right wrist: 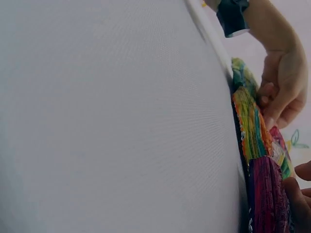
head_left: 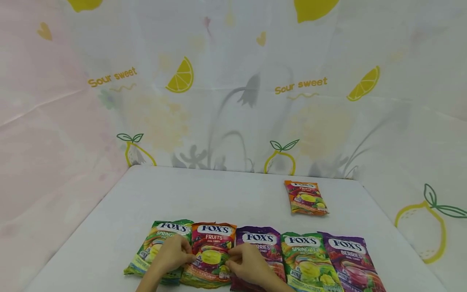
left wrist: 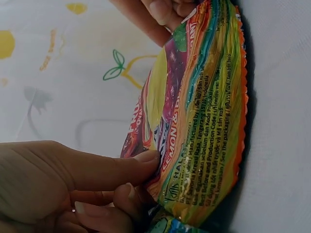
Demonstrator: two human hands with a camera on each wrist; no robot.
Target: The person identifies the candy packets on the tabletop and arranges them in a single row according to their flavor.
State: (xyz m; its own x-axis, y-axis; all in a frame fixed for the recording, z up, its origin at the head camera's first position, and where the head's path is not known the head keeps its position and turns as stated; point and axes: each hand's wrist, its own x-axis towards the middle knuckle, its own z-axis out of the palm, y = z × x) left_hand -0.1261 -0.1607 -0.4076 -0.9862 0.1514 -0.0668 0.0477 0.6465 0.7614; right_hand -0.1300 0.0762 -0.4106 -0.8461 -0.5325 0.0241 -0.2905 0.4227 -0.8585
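Observation:
A red and orange Fox's Fruits candy bag (head_left: 211,239) lies face up in a row of bags at the front of the table. My left hand (head_left: 173,254) pinches its left edge, thumb on the front, as the left wrist view also shows. On the opposite edge, the fingers of my right hand (head_left: 249,263) grip the same bag. Left of it lies a green Spring Tea bag (head_left: 151,242), partly under my left hand, with another green edge behind it. A purple Berries bag (head_left: 271,247) is partly covered by my right hand.
Further right in the row are another green Spring Tea bag (head_left: 304,259) and another purple Berries bag (head_left: 354,263). A second orange Fruits bag (head_left: 306,198) lies at the back right of the white table (head_left: 204,190). Lemon-print cloth (head_left: 226,121) hangs behind and at the sides.

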